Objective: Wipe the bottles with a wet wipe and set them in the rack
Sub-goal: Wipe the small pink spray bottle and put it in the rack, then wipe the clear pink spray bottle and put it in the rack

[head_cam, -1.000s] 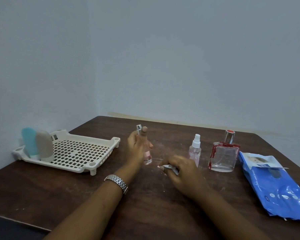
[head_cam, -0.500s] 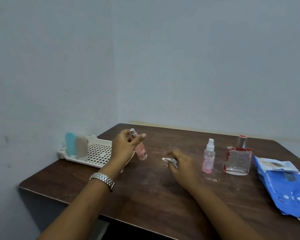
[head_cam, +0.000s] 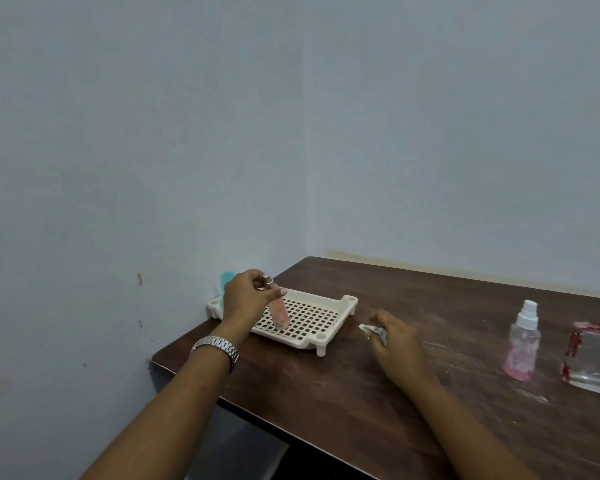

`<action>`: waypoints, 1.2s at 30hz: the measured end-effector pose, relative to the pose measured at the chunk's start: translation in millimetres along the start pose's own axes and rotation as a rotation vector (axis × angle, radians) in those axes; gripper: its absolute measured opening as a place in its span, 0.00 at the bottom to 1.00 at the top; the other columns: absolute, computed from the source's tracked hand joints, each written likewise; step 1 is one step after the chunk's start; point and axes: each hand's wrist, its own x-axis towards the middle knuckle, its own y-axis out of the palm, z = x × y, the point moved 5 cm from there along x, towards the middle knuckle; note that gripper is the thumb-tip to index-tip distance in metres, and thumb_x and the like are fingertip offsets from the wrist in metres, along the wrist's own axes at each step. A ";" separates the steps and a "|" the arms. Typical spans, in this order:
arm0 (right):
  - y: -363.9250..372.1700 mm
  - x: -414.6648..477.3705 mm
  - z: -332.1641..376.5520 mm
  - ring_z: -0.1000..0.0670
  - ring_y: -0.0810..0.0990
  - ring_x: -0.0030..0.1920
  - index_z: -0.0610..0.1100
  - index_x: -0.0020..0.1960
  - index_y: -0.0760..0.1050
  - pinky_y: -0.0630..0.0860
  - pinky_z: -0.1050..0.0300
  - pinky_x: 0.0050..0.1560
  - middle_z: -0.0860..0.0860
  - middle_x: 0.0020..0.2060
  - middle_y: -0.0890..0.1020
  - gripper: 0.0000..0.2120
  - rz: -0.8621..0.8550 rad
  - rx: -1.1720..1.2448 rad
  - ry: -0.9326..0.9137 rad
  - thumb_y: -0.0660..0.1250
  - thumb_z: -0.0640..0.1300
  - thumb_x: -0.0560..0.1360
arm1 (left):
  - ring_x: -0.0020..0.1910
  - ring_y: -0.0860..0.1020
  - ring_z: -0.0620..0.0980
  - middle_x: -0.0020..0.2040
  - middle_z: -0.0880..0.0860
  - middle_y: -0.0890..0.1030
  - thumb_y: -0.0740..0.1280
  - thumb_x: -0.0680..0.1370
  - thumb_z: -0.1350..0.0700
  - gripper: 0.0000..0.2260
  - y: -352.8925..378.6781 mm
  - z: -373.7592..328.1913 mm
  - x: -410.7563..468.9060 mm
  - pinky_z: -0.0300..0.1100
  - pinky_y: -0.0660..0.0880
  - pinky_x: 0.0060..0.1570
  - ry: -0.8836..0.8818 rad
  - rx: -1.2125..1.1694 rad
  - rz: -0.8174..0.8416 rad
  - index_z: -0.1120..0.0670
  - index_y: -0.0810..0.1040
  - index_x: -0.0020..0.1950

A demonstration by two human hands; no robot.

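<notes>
Since the dark wooden table (head_cam: 361,403) is the biggest thing going, it gets mentioned first. Its left edge sits right by the pale wall, and its near-left edge is crossed by the left forearm. A cream plastic rack (head_cam: 328,336) with a square-holed grid floor is parked at the far left corner, pretty much against the wall side. A teal bottle (head_cam: 227,278) is stood at the rack's back end, mostly hidden by the hand.

Over on the right, a square clear glass bottle (head_cam: 591,362) with red-smeared edges is cut off by the frame. Just beside it a pink spray bottle (head_cam: 522,344) with a white pump is stood upright. Bare wood is left between that bottle and the rack, and the right hand (head_cam: 397,346) is rested there.

A slim pink bottle (head_cam: 278,311) with a silver top is gripped near its neck by the left hand (head_cam: 246,299). It is held slightly tilted over the rack's grid, though whether its base touches can't be told. Something faint is printed low on it, too small to be read.

A crumpled white wet wipe (head_cam: 373,330) is pinched in the curled right fingers. A metal wristwatch (head_cam: 217,346) is worn on the left wrist.
</notes>
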 end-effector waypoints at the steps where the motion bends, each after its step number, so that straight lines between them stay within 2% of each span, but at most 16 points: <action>1: 1.4 0.8 0.5 0.53 0.77 0.38 0.47 0.44 0.76 0.68 0.62 0.36 0.55 0.37 0.79 0.07 0.002 -0.003 -0.005 0.68 0.36 0.72 | 0.41 0.79 0.46 0.41 0.50 0.81 0.79 0.65 0.55 0.14 1.1 1.6 1.6 0.32 0.70 0.37 0.003 0.019 0.012 0.55 0.79 0.45; 5: 3.0 -0.4 1.3 0.60 0.75 0.36 0.48 0.42 0.76 0.67 0.73 0.36 0.59 0.35 0.77 0.09 0.016 0.006 -0.028 0.69 0.35 0.71 | 0.46 0.79 0.46 0.47 0.52 0.82 0.79 0.66 0.57 0.17 4.7 11.1 10.5 0.35 0.72 0.46 -0.004 0.089 0.057 0.58 0.81 0.53; 8: 2.0 -3.9 4.9 0.65 0.75 0.42 0.50 0.42 0.76 0.66 0.76 0.39 0.63 0.35 0.75 0.12 0.048 -0.004 -0.083 0.68 0.32 0.70 | 0.47 0.78 0.45 0.53 0.54 0.83 0.78 0.68 0.58 0.20 4.5 16.1 16.1 0.35 0.72 0.48 -0.021 0.114 0.087 0.59 0.80 0.58; 12: 1.4 -5.4 8.1 0.66 0.75 0.44 0.53 0.41 0.75 0.68 0.75 0.39 0.64 0.35 0.76 0.14 0.049 0.002 -0.094 0.68 0.33 0.70 | 0.48 0.78 0.45 0.55 0.55 0.82 0.77 0.69 0.58 0.22 3.0 16.3 20.1 0.35 0.73 0.50 0.012 0.156 0.111 0.59 0.78 0.61; 15: 1.7 -7.4 9.4 0.65 0.75 0.45 0.51 0.42 0.76 0.68 0.74 0.39 0.64 0.35 0.76 0.13 0.056 0.002 -0.100 0.68 0.32 0.70 | 0.52 0.79 0.47 0.56 0.53 0.82 0.76 0.70 0.57 0.21 3.0 16.2 20.9 0.38 0.75 0.54 0.037 0.177 0.106 0.56 0.78 0.62; 17: 0.1 -9.0 10.0 0.64 0.75 0.45 0.50 0.43 0.77 0.68 0.75 0.40 0.64 0.36 0.75 0.13 0.063 -0.004 -0.106 0.68 0.32 0.70 | 0.52 0.79 0.47 0.56 0.53 0.82 0.76 0.70 0.57 0.21 2.3 16.0 21.3 0.38 0.74 0.52 0.044 0.175 0.093 0.54 0.77 0.61; 23: -1.3 -10.9 9.4 0.63 0.75 0.45 0.50 0.43 0.77 0.68 0.73 0.40 0.61 0.36 0.76 0.12 0.066 -0.013 -0.112 0.68 0.32 0.70 | 0.52 0.67 0.42 0.57 0.50 0.78 0.75 0.70 0.54 0.21 2.4 14.5 19.4 0.37 0.68 0.47 0.064 0.251 0.052 0.46 0.75 0.61; 26: -1.0 -12.0 9.2 0.63 0.75 0.45 0.51 0.43 0.77 0.68 0.74 0.41 0.62 0.36 0.76 0.13 0.078 -0.011 -0.105 0.68 0.32 0.70 | 0.59 0.65 0.47 0.55 0.49 0.77 0.74 0.72 0.54 0.21 3.1 11.1 16.0 0.42 0.72 0.50 0.087 0.294 0.050 0.46 0.74 0.63; 27: -1.4 -12.5 9.7 0.63 0.75 0.44 0.51 0.42 0.76 0.67 0.75 0.40 0.63 0.36 0.76 0.13 0.083 -0.012 -0.103 0.67 0.32 0.70 | 0.63 0.64 0.49 0.58 0.49 0.77 0.74 0.72 0.54 0.22 3.4 9.2 14.2 0.44 0.71 0.53 0.108 0.323 0.048 0.46 0.74 0.64; 30: -2.7 -14.4 11.3 0.64 0.75 0.43 0.49 0.43 0.77 0.66 0.76 0.40 0.63 0.36 0.75 0.12 0.081 -0.016 -0.102 0.67 0.32 0.70 | 0.66 0.61 0.52 0.67 0.49 0.70 0.73 0.71 0.50 0.26 1.5 3.5 7.7 0.47 0.66 0.59 0.171 0.449 -0.032 0.45 0.70 0.68; 33: -6.7 -16.3 11.4 0.63 0.74 0.40 0.49 0.44 0.76 0.66 0.75 0.41 0.60 0.37 0.76 0.12 0.071 -0.015 -0.115 0.65 0.32 0.70 | 0.69 0.58 0.53 0.70 0.50 0.63 0.72 0.72 0.51 0.26 5.1 -4.0 -1.6 0.50 0.60 0.63 0.214 0.496 -0.110 0.44 0.68 0.69; 36: -15.2 -18.4 10.1 0.61 0.71 0.36 0.49 0.43 0.71 0.65 0.70 0.35 0.57 0.36 0.74 0.09 0.085 -0.073 -0.143 0.64 0.35 0.72 | 0.69 0.55 0.51 0.72 0.50 0.60 0.70 0.73 0.56 0.26 18.6 -21.1 -13.4 0.50 0.56 0.62 0.312 0.484 -0.139 0.44 0.67 0.69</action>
